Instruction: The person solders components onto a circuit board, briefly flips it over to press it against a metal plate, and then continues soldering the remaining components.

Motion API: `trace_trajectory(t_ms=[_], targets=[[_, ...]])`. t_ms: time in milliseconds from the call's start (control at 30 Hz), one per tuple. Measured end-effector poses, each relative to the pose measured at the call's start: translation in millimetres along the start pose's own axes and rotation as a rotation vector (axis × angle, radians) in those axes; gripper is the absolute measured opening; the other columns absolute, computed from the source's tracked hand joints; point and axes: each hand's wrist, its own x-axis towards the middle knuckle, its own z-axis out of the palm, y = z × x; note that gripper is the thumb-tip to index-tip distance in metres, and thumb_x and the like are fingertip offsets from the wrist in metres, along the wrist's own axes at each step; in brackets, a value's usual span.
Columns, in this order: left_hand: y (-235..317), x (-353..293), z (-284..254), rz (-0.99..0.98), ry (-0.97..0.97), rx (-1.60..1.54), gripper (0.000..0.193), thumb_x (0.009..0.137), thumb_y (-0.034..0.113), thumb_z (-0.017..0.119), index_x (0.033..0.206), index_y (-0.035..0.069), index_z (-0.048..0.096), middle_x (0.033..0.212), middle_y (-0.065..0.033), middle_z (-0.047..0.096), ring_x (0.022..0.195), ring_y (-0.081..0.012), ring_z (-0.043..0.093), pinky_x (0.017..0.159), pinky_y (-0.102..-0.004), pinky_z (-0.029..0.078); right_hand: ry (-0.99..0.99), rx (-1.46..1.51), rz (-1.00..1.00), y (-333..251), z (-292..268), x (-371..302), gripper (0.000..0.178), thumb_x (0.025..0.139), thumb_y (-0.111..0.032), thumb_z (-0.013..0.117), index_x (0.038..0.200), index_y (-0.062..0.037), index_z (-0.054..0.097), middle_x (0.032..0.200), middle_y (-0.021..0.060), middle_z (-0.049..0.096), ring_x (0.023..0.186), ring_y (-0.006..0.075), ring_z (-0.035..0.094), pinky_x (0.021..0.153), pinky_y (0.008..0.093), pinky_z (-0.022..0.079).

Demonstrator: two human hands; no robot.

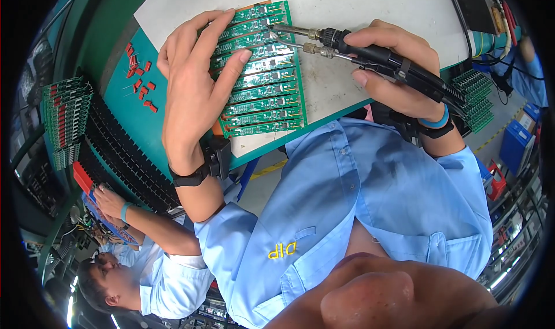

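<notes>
A panel of green circuit boards (263,92), made of several narrow strips side by side, lies on a white work surface near the table's front edge. Across its left side rests my left hand (193,86), its thumb and fingers bent over the strips and holding the panel. My right hand (399,69) is wrapped round a black soldering iron (376,57) with a thin metal feed tube beside its barrel. The iron's tip touches or hovers just over a strip near the panel's far end; I cannot tell which. An orange-brown edge shows beneath the panel.
Several red components (141,89) with wire leads lie on the green mat (124,77) to the left. Beyond them are a black conveyor track (124,150) and stacked boards (66,115). More green boards (471,98) stand at right. A co-worker's hand (110,202) works at lower left.
</notes>
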Motion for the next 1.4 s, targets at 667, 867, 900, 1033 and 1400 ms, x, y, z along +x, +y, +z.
trace_trajectory(t_ms=[667,867,900,1033,1400], targets=[[0.0,-1.7,1.3,0.001,0.011,0.008,0.049,0.093,0.026,0.077,0.138,0.011,0.067,0.140,-0.0062,0.061,0.132,-0.0294,0.052,0.119,-0.0473,0.027,0.000,-0.142,-0.148,-0.6,-4.8,12.0,0.041,0.080,0.003,0.078,0.120,0.0061,0.068,0.095,0.0148,0.070,0.081,0.0203,0.066,0.072,0.0292,0.051],[0.1,-1.6,0.9,-0.004,0.012,-0.001,0.048,0.093,0.026,0.078,0.138,0.011,0.067,0.140,-0.0064,0.061,0.133,-0.0296,0.052,0.119,-0.0477,0.027,-0.011,-0.150,-0.139,-0.7,-4.3,15.2,0.041,0.080,0.003,0.078,0.120,0.0057,0.068,0.095,0.0144,0.070,0.082,0.0205,0.067,0.073,0.0295,0.051],[0.0,-1.7,0.8,-0.005,0.013,-0.001,0.048,0.093,0.026,0.078,0.138,0.011,0.067,0.140,-0.0064,0.061,0.133,-0.0296,0.052,0.119,-0.0477,0.027,-0.012,-0.150,-0.139,-1.2,-4.2,15.4,0.041,0.080,0.003,0.078,0.120,0.0057,0.068,0.095,0.0144,0.070,0.082,0.0205,0.067,0.073,0.0295,0.051],[0.7,-2.1,1.2,-0.007,0.012,0.000,0.048,0.093,0.026,0.078,0.138,0.011,0.068,0.140,-0.0065,0.061,0.133,-0.0297,0.052,0.120,-0.0480,0.026,-0.003,-0.121,-0.073,-4.4,-4.7,14.5,0.041,0.080,0.001,0.077,0.121,-0.0007,0.073,0.103,0.0126,0.074,0.092,0.0225,0.073,0.081,0.0320,0.057],[0.1,-1.8,1.9,0.024,0.039,0.053,0.049,0.095,0.025,0.076,0.141,0.011,0.065,0.140,-0.0066,0.063,0.130,-0.0280,0.057,0.115,-0.0438,0.032,0.037,-0.101,-0.040,-9.1,-12.6,10.1,0.039,0.082,0.002,0.078,0.120,0.0010,0.073,0.103,0.0108,0.075,0.089,0.0185,0.071,0.082,0.0291,0.056]])
